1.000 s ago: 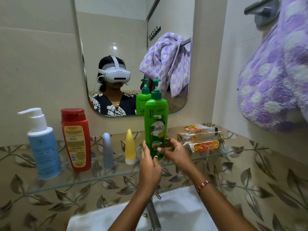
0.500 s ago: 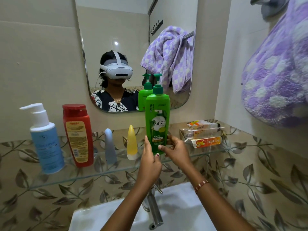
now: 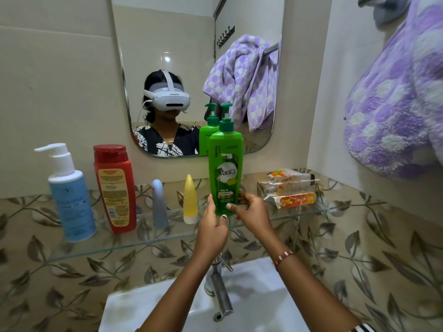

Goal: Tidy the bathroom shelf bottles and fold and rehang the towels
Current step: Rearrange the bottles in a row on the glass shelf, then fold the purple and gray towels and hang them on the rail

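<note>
A tall green pump shampoo bottle stands upright on the glass shelf. My left hand touches its lower left side and my right hand wraps its lower right side. To the left stand a small yellow tube, a grey tube, a red bottle and a blue pump bottle. Soap packets lie at the shelf's right end. A purple and white towel hangs bunched on a wall rail at the upper right.
A mirror above the shelf reflects a person with a headset and the towel. Below the shelf sit a white basin and a metal tap. Leaf-patterned tiles cover the lower walls.
Both hands stay at the base of the green bottle, which remains upright in the same place on the shelf. The camera has tilted up slightly.
</note>
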`<action>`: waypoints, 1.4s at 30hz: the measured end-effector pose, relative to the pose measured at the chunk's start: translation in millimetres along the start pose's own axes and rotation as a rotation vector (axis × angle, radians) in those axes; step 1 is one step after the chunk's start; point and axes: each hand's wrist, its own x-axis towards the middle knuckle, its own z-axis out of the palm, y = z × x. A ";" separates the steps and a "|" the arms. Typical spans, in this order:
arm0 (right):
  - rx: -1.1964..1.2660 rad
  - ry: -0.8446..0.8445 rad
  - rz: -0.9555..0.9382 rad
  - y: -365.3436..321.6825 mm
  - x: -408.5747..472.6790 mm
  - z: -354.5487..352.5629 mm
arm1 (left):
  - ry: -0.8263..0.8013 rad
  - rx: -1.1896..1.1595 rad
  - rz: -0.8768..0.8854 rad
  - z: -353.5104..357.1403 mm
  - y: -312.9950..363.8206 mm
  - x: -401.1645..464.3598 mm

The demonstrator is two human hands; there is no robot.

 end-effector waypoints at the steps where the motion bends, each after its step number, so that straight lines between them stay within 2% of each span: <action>1: -0.003 -0.002 0.003 -0.8 0.0 0.0 | -0.003 0.001 -0.003 0.1 0.3 0.0; 8: 0.001 0.003 0.020 -1.0 -3.2 -0.4 | 0.015 -0.048 0.006 0.2 0.9 -2.1; 17: -0.035 0.080 -0.003 6.5 -14.0 -1.7 | 0.161 -0.166 0.021 4.2 0.8 -22.7; 25: -0.153 0.184 -0.159 -5.6 -32.3 2.6 | 0.162 -0.305 0.070 -0.3 22.0 -40.2; 29: -0.310 0.304 -0.298 -37.5 -37.2 -19.0 | 0.075 -0.406 0.151 -5.2 58.5 -28.4; 32: -0.461 0.410 -0.391 -74.9 -37.3 -47.9 | 0.079 -0.474 0.217 -2.4 92.1 -16.4; 39: -0.756 0.739 -0.542 -189.3 -61.6 -136.2 | -0.130 -0.797 0.372 19.3 194.6 -3.9; 42: -0.836 0.829 -0.597 -230.9 -80.7 -166.0 | -0.207 -0.914 0.418 30.0 232.6 -11.3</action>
